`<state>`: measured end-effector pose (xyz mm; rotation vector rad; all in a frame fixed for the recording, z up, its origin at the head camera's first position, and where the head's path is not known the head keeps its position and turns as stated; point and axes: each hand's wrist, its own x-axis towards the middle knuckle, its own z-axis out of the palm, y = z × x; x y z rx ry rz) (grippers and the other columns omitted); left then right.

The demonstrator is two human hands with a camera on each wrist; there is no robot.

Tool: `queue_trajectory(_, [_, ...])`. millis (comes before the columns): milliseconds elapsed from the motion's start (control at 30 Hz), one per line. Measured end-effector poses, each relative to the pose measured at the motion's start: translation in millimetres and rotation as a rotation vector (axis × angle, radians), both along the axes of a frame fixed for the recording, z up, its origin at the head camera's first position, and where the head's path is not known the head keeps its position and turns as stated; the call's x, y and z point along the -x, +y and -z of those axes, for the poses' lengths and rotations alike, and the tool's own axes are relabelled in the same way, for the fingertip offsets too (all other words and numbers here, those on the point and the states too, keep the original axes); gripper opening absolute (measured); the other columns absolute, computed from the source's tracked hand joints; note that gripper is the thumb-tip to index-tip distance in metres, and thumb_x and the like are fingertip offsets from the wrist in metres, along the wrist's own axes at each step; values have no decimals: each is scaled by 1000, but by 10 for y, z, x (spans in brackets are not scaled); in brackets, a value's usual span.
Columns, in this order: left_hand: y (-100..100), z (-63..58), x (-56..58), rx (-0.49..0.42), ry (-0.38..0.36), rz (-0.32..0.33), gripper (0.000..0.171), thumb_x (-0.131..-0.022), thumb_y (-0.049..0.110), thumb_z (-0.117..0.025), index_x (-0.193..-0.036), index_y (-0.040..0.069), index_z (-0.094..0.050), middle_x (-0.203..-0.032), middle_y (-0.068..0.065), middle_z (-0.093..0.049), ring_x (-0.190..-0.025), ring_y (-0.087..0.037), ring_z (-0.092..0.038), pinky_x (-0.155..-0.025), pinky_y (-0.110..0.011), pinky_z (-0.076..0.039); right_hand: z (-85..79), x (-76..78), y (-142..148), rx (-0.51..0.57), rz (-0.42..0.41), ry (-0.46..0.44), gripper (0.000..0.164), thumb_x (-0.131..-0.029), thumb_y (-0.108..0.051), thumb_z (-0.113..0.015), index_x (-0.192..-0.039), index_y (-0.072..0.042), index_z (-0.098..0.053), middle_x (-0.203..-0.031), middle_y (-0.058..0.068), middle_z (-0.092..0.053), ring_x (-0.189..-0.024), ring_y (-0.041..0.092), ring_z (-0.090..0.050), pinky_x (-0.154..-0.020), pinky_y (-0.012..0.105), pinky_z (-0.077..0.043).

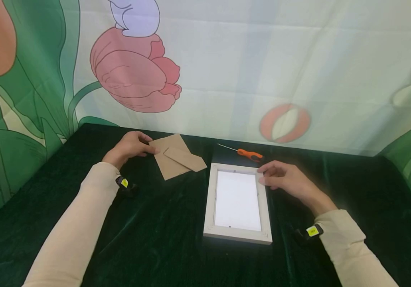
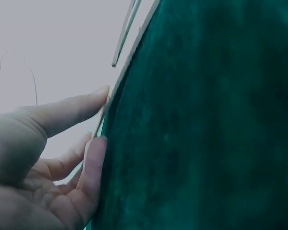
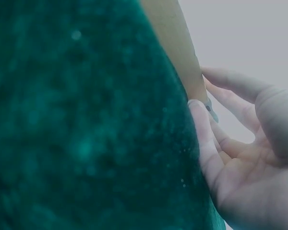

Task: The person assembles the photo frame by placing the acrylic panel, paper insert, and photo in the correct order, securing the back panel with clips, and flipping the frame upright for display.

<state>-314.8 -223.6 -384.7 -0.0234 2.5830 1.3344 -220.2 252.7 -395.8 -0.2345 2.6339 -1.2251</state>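
Head: your left hand (image 1: 130,144) pinching brown board (image 1: 169,162) left of white frame (image 1: 210,199). Left wrist: thumb, fingers nearly meeting; board probably handling light, stiff, edge suiting grip. Right wrist: right hand (image 3: 252,177) pinching frame's side.

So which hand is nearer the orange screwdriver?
Right. The right hand is just below-right of the screwdriver; the left hand is well left, pinching the brown board.
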Motion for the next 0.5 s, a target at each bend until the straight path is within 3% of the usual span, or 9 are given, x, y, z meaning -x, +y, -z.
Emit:
queue_trajectory(233, [-52, -15, 17, -118, 16, 1, 56, -101, 18, -76, -142, -9, -50, -130, -26, -59, -116, -39, -66, -100, -45, -57, 14, 5, 1, -12, -4, 10, 52, -95, -46, -79, -138, -19, -66, -127, 8, -68, -106, 28, -68, -98, 50, -56])
queue_trajectory(500, [-90, -127, -21, -319, 53, -43, 46, -106, 18, -69, -142, -5, -54, -116, -15, -71, -87, -17, -76, -89, -35, -61, 12, 7, 9, 4, -1, -4, 53, -95, -48, -79, -137, -19, -66, -127, 8, -67, -107, 29, -67, -99, 50, -55])
